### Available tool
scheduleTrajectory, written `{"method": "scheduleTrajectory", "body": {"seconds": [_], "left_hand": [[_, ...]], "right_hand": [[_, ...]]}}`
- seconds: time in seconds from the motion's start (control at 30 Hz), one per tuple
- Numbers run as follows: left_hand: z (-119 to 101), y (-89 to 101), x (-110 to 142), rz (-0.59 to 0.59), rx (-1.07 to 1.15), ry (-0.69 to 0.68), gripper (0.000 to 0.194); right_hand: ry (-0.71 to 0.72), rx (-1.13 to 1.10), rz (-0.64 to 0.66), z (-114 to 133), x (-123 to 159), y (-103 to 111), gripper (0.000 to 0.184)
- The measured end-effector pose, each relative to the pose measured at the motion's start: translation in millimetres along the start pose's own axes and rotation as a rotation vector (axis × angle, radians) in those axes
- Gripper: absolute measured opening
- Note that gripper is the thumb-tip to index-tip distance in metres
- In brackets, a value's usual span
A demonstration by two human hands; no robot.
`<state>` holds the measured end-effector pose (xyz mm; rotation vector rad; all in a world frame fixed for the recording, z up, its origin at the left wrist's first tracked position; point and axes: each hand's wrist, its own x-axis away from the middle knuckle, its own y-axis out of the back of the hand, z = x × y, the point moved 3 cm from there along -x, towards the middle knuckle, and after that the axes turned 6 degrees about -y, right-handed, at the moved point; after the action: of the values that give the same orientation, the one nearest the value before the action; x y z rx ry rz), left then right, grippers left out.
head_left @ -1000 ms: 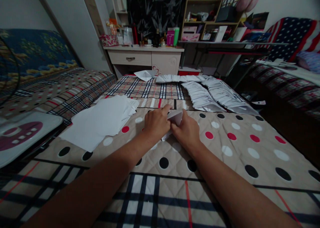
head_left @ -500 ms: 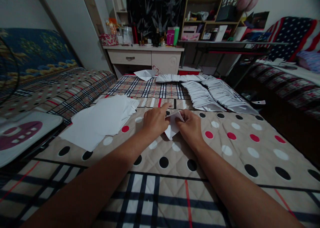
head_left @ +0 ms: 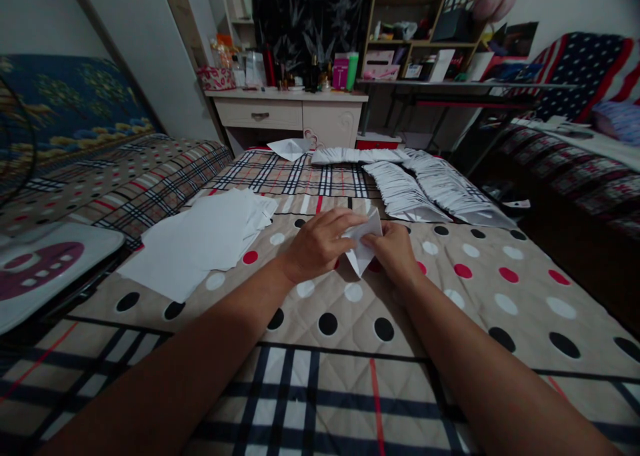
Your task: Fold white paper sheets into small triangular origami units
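A small folded white paper (head_left: pixel 369 239) is held between my two hands, just above the patterned bedspread (head_left: pixel 300 403). My left hand (head_left: pixel 320 241) grips its left side, fingers bent over the upper edge and thumb against the front. On the other side, my right hand (head_left: pixel 395 248) pinches it, with the thumb pressed on the face and the fingers hidden behind. The paper is tilted, with a pointed lower corner. To the left of my hands lies a loose pile of flat white sheets (head_left: pixel 200 236).
Beyond my right hand stand rows of folded papers (head_left: pixel 405 193), with another row (head_left: pixel 357 156) farther back beside a single folded sheet (head_left: pixel 290 149). At the left edge is a white and purple appliance (head_left: pixel 45 263). A white dresser (head_left: pixel 260 115) stands past the bed.
Both hands have shifted slightly right, lifting and turning the folded paper so more of its face shows. My left fingers have moved from pointing away to curling over the paper's upper edge.
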<state>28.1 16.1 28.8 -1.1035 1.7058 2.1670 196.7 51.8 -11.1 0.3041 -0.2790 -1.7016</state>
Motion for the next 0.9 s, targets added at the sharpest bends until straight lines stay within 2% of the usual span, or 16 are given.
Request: {"method": "scheduleTrajectory", "body": {"seconds": [0.13, 0.27, 0.47, 0.53, 0.6, 0.73, 0.8, 0.9], "left_hand": [[-4, -0.5, -1, 0.112, -0.047, -0.044, 0.026], [-6, -10.0, -3, 0.226, -0.003, -0.108, 0.029], [1, -16.4, -3, 0.311, 0.035, -0.023, 0.027], [5, -14.9, -1, 0.277, 0.079, 0.014, 0.026], [10, -12.6, 1, 0.178, 0.142, 0.104, 0.026], [24, -11.0, 5, -0.047, 0.34, 0.445, 0.018], [29, -12.8, 7, -0.075, 0.467, 0.563, 0.015], [30, -16.5, 7, -0.046, 0.653, 0.614, 0.025]], "right_hand": [[-0.04, -0.021, 0.031, -3, -3, 2, 0.017], [-0.05, -0.015, 0.073, -5, -5, 1, 0.016], [-0.026, 0.031, 0.108, -3, -4, -1, 0.009], [-0.002, -0.004, 0.117, 1, -1, -1, 0.012], [0.041, -0.08, 0.112, 6, 3, -1, 0.022], [0.244, -0.194, 0.085, 19, 12, 2, 0.038], [0.356, -0.202, 0.087, 25, 16, 3, 0.036], [0.408, -0.227, 0.139, 29, 21, 1, 0.031]]}}
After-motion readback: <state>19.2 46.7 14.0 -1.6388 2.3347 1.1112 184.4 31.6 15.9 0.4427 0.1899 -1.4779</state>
